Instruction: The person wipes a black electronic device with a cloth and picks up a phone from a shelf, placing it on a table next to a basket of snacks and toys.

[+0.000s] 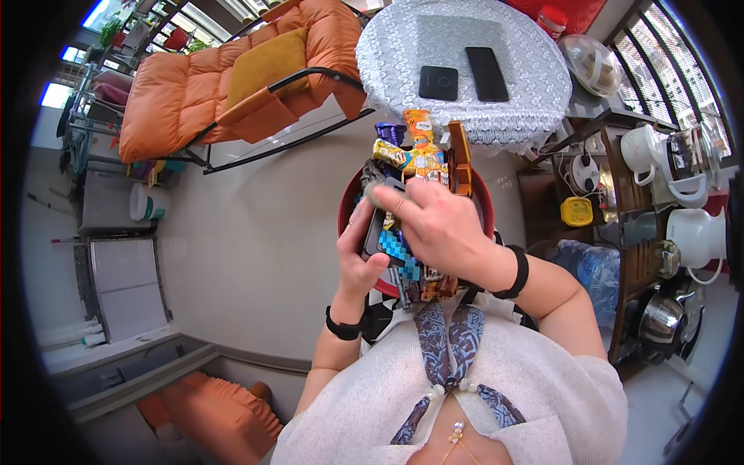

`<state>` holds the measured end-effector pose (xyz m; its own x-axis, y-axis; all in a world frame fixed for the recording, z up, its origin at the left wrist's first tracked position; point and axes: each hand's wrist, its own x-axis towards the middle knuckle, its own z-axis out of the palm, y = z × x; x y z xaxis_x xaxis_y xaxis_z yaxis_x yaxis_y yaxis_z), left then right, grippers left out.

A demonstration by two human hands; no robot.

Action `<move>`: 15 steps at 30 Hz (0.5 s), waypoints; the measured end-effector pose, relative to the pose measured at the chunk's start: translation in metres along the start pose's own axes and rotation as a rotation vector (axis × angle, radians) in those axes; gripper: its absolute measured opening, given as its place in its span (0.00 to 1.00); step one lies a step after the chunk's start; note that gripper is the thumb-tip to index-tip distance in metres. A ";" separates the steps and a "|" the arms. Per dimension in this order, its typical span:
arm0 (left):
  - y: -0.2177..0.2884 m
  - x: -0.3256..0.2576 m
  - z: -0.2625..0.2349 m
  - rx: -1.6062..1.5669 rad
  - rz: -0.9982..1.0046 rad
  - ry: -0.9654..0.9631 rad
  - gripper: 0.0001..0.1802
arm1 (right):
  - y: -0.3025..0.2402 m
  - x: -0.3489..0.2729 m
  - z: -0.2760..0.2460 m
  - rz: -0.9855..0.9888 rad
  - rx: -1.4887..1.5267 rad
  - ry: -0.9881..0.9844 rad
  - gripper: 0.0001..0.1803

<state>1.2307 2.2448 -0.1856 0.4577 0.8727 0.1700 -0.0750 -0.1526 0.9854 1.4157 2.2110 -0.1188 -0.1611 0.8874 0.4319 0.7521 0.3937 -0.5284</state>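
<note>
Left of your fingers (394, 203), beyond the red tub (485, 198), you have open floor (256, 232); just ahead of them a cluster of toys (428, 159) blocks you, and well to their right stand shelves (632, 267).

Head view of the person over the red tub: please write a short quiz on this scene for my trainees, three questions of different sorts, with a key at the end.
1. Multiple choice: The left hand holds a dark boxy object. What is on the seat of the orange chair?
a) a kettle
b) a mustard-yellow cushion
c) a blue bag

2. True or false: The right wrist is bare.

3. Fill in: On the white lace tablecloth lie ___ flat black devices.

Key:
1. b
2. False: a black band circles the wrist of the right hand.
3. two
</note>
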 end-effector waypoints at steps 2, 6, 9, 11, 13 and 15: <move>0.012 0.007 0.007 0.122 0.046 0.001 0.54 | 0.013 0.002 0.008 0.138 -0.092 0.067 0.25; 0.017 0.007 0.006 0.125 0.075 0.018 0.54 | 0.019 0.000 0.014 0.098 -0.048 0.123 0.29; 0.014 0.008 0.004 0.102 0.046 0.027 0.54 | 0.012 -0.005 0.017 0.041 0.044 0.165 0.30; 0.006 0.004 0.000 0.094 0.018 0.042 0.57 | 0.009 -0.010 0.016 -0.008 0.068 0.115 0.29; 0.001 0.002 -0.002 0.025 0.008 0.055 0.59 | 0.006 -0.009 0.009 -0.090 0.191 0.029 0.25; 0.000 -0.001 -0.003 -0.007 -0.021 0.069 0.63 | 0.004 -0.009 0.004 -0.114 0.245 -0.063 0.26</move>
<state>1.2277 2.2452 -0.1854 0.3971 0.9056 0.1494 -0.0728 -0.1312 0.9887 1.4173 2.2054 -0.1275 -0.2811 0.8445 0.4559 0.5510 0.5310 -0.6438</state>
